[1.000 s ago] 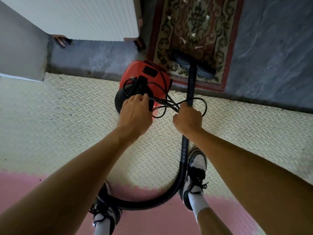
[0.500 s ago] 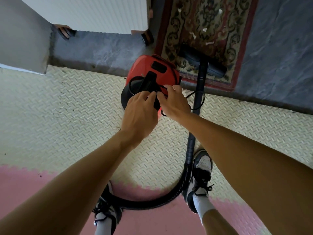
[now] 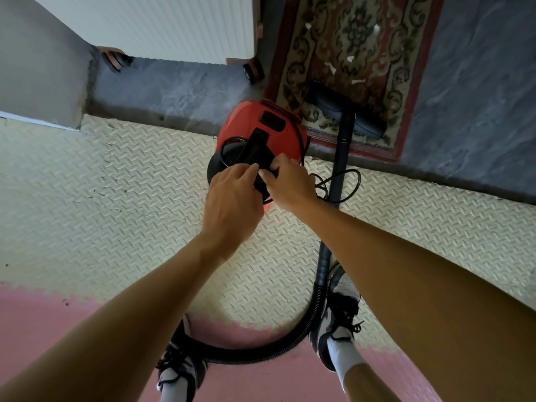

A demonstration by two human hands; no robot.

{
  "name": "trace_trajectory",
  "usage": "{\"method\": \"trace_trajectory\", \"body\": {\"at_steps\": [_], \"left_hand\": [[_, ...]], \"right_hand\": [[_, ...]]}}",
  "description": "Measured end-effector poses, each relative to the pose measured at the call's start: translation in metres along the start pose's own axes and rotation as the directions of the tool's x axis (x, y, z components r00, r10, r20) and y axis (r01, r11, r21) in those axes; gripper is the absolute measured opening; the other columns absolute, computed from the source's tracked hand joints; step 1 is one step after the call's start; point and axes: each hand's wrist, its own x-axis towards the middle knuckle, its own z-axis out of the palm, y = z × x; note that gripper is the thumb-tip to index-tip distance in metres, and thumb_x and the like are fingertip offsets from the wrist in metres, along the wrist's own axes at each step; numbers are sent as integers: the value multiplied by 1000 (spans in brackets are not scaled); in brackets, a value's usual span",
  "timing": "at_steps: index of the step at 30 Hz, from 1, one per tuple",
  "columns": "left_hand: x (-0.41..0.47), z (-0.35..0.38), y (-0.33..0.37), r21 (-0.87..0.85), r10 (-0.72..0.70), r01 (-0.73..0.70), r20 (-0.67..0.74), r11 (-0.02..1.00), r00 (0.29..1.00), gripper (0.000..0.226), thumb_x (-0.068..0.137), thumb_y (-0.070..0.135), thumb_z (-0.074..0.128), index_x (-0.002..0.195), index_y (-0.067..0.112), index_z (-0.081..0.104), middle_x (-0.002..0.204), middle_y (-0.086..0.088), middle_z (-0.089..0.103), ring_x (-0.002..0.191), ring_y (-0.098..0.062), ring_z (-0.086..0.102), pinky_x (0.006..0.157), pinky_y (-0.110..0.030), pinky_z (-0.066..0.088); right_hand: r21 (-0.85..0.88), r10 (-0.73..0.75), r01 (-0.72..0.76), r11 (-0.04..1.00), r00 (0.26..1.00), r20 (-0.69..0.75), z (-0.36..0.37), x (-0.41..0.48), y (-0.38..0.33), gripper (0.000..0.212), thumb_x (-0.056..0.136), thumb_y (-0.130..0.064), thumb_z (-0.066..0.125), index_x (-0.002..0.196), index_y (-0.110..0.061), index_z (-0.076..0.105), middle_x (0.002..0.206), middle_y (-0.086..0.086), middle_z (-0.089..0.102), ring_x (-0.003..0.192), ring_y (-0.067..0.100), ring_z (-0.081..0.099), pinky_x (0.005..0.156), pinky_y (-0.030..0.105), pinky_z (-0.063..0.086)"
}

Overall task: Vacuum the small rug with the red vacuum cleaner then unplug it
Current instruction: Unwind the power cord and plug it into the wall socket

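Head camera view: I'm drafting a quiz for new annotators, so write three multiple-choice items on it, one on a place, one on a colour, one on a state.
1. The floor nozzle rests on: A the patterned rug; B a stair step; C a sofa cushion.
2. The vacuum cleaner has a body that is: A blue; B red; C green.
3. The wand is: A gripped by one hand; B gripped by both hands; C gripped by no hand.

Answers:
1. A, the nozzle sits on the rug's near end.
2. B, its shell is plainly red.
3. C, the left hand and right hand are both at the power cord on top of the vacuum cleaner.
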Motion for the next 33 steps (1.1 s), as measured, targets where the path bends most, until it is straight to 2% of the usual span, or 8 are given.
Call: {"method": "trace_trajectory", "body": {"at_steps": [8,14,18,21,24,27,31,33], "left_hand": [[-5,-6,5,51,-5,3,25,999,1000,39,82,1,49,120,2,59,113,-15,66,106,-31,60,93,-46,48],[-8,-18,18,68,-23,21,29,997,999,26,84,5,46,104,7,63,97,-10,68,88,-27,62,83,-45,51],[-13,-38,38,78,-43,41,28,996,999,29,83,3,47,108,5,61,101,-11,68,90,-28,62,86,-45,52],[-13,-64,58,66,-49,48,15,997,999,26,82,4,47,104,6,61,103,-12,68,89,-29,62,85,-45,53],[-15,-102,78,23,-56,56,8,998,998,29,81,5,48,108,7,60,103,-12,67,86,-31,61,81,-46,53],[-22,-147,90,13,-69,69,-22,998,997,37,79,4,51,115,9,61,104,-15,66,87,-36,61,80,-41,51],[-36,-205,93,11,-124,125,-76,992,989,41,78,2,52,118,7,59,110,-15,66,97,-35,60,86,-40,47],[-48,-236,95,-30,-161,159,-90,987,983,39,79,3,52,117,6,59,115,-14,64,103,-33,60,90,-40,46]], "right_hand": [[-246,-105,99,964,994,-9,-11,-21,22,34,99,-41,39,120,-22,56,117,13,58,111,34,52,91,45,34],[-407,-96,76,910,995,-30,-32,-53,57,28,100,-32,42,117,-15,57,115,13,58,105,33,57,90,45,39],[-95,73,-96,991,972,-223,-77,-75,64,28,100,-31,43,110,-9,57,111,13,59,99,35,58,79,40,42],[136,112,-76,988,954,-278,-125,-81,46,26,97,-33,50,101,-9,59,98,11,65,92,30,61,67,31,35],[189,21,48,981,937,-348,-172,-82,8,26,96,-34,53,99,-9,61,94,11,67,90,29,61,67,26,31],[109,-107,172,979,890,-444,-219,-88,-41,29,96,-33,54,89,-6,63,81,8,62,79,24,56,61,24,24],[16,-305,337,941,871,-386,-263,-100,-110,33,99,-23,49,69,-10,48,65,5,48,67,23,47,62,27,25],[-51,-395,399,915,864,-312,-274,-114,-146,28,101,-18,40,90,-4,62,84,16,61,84,32,57,73,29,36]]}}
